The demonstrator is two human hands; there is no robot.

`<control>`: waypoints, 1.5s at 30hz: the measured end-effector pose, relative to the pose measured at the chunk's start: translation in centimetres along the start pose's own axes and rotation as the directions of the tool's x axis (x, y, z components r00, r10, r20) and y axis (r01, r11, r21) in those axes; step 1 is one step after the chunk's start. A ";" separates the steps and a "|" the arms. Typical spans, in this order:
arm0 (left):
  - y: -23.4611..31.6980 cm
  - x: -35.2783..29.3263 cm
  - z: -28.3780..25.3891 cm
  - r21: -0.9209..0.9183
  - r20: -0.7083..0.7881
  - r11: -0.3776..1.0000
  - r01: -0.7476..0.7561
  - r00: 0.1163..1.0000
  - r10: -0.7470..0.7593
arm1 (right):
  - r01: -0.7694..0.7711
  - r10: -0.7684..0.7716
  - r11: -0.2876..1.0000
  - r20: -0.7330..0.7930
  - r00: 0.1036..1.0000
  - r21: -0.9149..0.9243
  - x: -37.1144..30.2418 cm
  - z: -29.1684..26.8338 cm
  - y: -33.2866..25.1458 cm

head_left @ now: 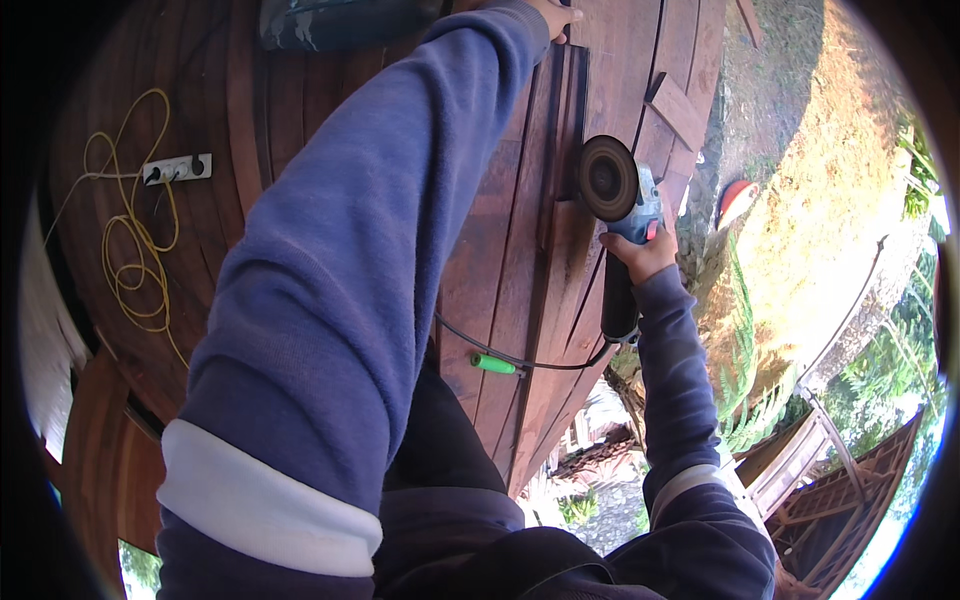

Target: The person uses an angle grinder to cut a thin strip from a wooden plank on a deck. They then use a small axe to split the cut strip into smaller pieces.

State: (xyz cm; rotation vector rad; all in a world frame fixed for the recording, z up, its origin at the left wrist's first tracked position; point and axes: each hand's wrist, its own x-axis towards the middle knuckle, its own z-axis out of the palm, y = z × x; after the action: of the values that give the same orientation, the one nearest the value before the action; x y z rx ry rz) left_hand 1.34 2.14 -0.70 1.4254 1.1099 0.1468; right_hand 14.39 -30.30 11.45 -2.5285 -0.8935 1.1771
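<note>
My right hand is wrapped round the blue and black body of an angle grinder. The grinder's brown round disc faces up, and I cannot tell whether it spins. Near the top edge, my left hand is partly cut off; its fingers are bent at the end of a dark narrow piece beside the planks. What it grips is too small to make out. Between the hands runs a dark slot along the reddish wooden planks. A black cord trails from the grinder's rear across the wood.
A green-handled tool lies by the cord. On the left are a white power strip and a coiled yellow cable. A dark container stands at the far side. A short board lies near the deck's right edge, with grassy ground beyond.
</note>
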 end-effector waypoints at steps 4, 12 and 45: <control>-0.1 0.2 0.1 0.014 0.002 1.000 -0.011 1.000 0.011 | 0.038 -0.038 0.999 -0.012 0.999 0.002 -0.2 0.0 0.6; -0.2 1.2 -0.1 0.008 -0.009 0.999 -0.031 0.999 0.031 | -0.046 0.045 0.998 0.017 0.999 0.035 0.4 -0.1 1.8; 0.5 0.3 -0.2 0.001 -0.010 1.000 0.011 1.000 -0.011 | -0.059 0.057 0.996 0.024 0.998 0.064 -0.2 0.2 2.3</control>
State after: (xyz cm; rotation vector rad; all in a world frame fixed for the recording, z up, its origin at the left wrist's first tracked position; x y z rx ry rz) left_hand 1.60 2.63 -0.34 1.4210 1.1258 0.1458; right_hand 15.15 -32.22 10.50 -2.5099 -0.7785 1.2329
